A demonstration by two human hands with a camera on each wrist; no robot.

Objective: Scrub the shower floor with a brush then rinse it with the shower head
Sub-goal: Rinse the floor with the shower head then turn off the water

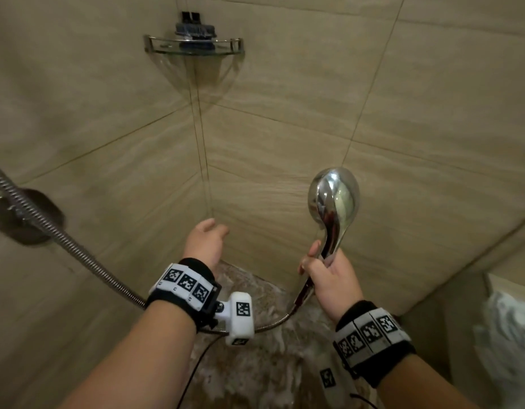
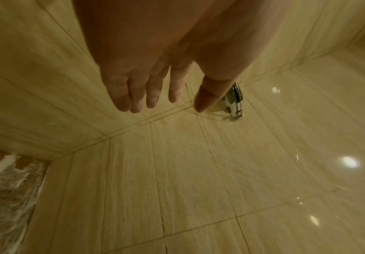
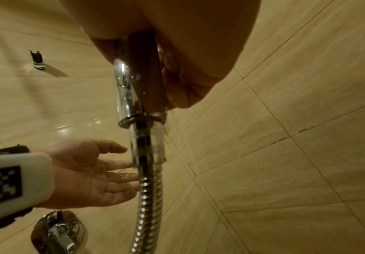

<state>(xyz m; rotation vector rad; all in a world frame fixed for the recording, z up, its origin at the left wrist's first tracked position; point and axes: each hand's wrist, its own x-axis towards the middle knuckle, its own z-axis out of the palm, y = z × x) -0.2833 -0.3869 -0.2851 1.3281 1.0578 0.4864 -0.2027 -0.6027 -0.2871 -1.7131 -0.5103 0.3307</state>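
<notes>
My right hand [image 1: 323,271] grips the handle of a chrome shower head [image 1: 333,199], held upright in front of the right wall; the wrist view shows the handle [image 3: 138,82] inside my curled fingers, with the ribbed metal hose [image 3: 148,202] hanging below. My left hand [image 1: 206,239] is empty, fingers straight and relaxed [image 2: 153,96], held near the corner to the left of the shower head. A dark scrub brush [image 1: 195,32] lies on the glass corner shelf [image 1: 193,47] high up. The shower floor [image 1: 255,361] below is wet and foamy.
The hose [image 1: 66,243] runs from a round chrome valve plate [image 1: 25,215] on the left wall, under my left wrist. An empty shower-head wall bracket [image 3: 37,59] sits on the left wall. Beige tiled walls meet at the corner [image 1: 201,143]. A white object [image 1: 509,335] is at the right edge.
</notes>
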